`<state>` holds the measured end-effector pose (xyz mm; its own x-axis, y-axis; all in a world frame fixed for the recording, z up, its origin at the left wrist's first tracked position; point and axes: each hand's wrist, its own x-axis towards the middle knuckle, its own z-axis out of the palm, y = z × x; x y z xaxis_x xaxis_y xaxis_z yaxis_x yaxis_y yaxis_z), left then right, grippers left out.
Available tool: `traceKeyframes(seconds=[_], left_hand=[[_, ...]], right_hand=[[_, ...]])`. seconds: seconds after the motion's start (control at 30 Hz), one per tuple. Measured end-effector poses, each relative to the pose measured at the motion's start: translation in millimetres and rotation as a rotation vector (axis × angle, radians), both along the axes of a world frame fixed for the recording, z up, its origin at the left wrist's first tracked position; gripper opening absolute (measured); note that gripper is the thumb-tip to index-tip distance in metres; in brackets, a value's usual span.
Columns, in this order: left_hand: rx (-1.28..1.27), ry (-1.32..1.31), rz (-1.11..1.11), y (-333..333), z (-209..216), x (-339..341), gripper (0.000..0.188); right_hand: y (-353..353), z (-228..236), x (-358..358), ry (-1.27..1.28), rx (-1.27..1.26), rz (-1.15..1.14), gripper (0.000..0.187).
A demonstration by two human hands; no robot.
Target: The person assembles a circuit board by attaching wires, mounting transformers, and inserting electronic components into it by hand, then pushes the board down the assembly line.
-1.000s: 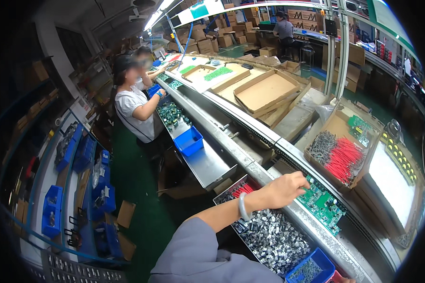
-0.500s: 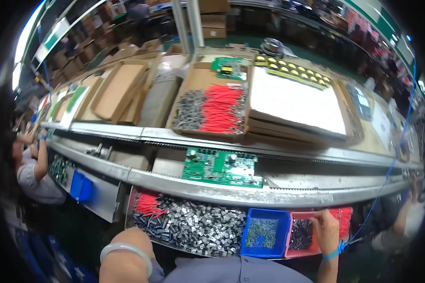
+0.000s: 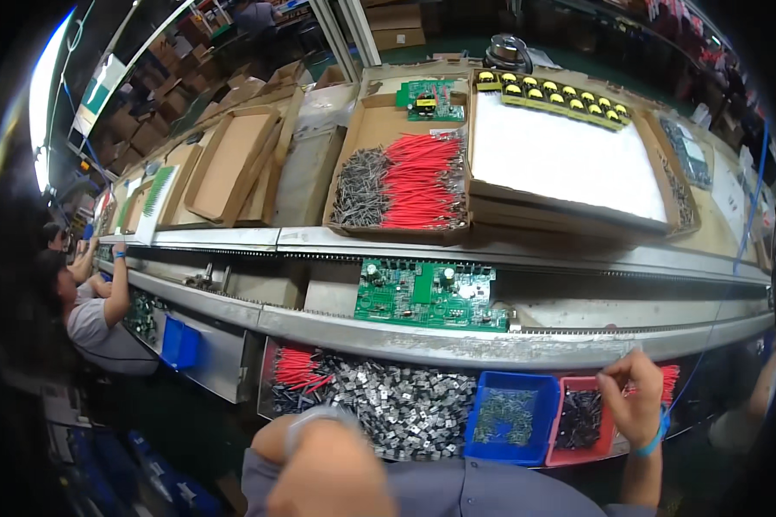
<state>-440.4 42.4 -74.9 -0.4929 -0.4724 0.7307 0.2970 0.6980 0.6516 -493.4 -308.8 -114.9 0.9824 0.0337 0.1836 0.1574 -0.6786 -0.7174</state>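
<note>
My right hand (image 3: 634, 398), with a blue band at the wrist, is raised over the right side of a pink bin (image 3: 608, 439) of small dark parts. Its fingers are curled together; anything between them is too small to make out. My left hand (image 3: 272, 439) is low by the front of a metal tray (image 3: 265, 379) holding black-and-silver parts (image 3: 414, 409). Blur and the forearm with its pale bangle hide the left fingers. A blue bin (image 3: 543, 422) of small leaded components stands beside the pink one. Beyond them, a green circuit board (image 3: 397, 302) sits on the conveyor rails.
Red wires (image 3: 297, 369) lie in the tray's left end, others (image 3: 668, 379) right of the pink bin. On the upper shelf are a cardboard tray (image 3: 341, 164) of leads and a white-topped stack (image 3: 569, 164) with yellow-black components (image 3: 569, 99). A co-worker (image 3: 103, 319) works at left.
The view has shifted, moving the scene slightly right. My right hand has lifted from the pink bin toward the rail. My left arm has swung right and blurred.
</note>
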Motion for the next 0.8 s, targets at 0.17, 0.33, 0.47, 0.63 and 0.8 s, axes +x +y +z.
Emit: traceKeyframes(seconds=[0.17,0.33,0.47,0.63,0.8], left_hand=[[0.675,-0.141,0.784,-63.8,-39.0,32.9,0.016],[0.501,-0.604,1.017,-179.4,-86.7,-16.6,0.023],[0.319,-0.990,1.250,-224.6,-136.4,-61.3,0.026],[0.384,-1.048,1.304,-227.4,-138.7,-59.5,0.025],[0.353,-0.929,1.307,-222.4,-134.4,-55.6,0.029]], right_hand=[[34.9,19.5,74.6,-0.166,-0.020,0.301,0.014],[76.6,11.2,126.5,-0.131,0.046,0.466,0.012],[102.5,-12.0,153.6,-0.127,-0.002,0.549,0.010],[107.5,-44.9,162.7,-0.107,-0.007,0.555,0.010],[108.4,-57.6,163.8,-0.122,-0.057,0.581,0.009]])
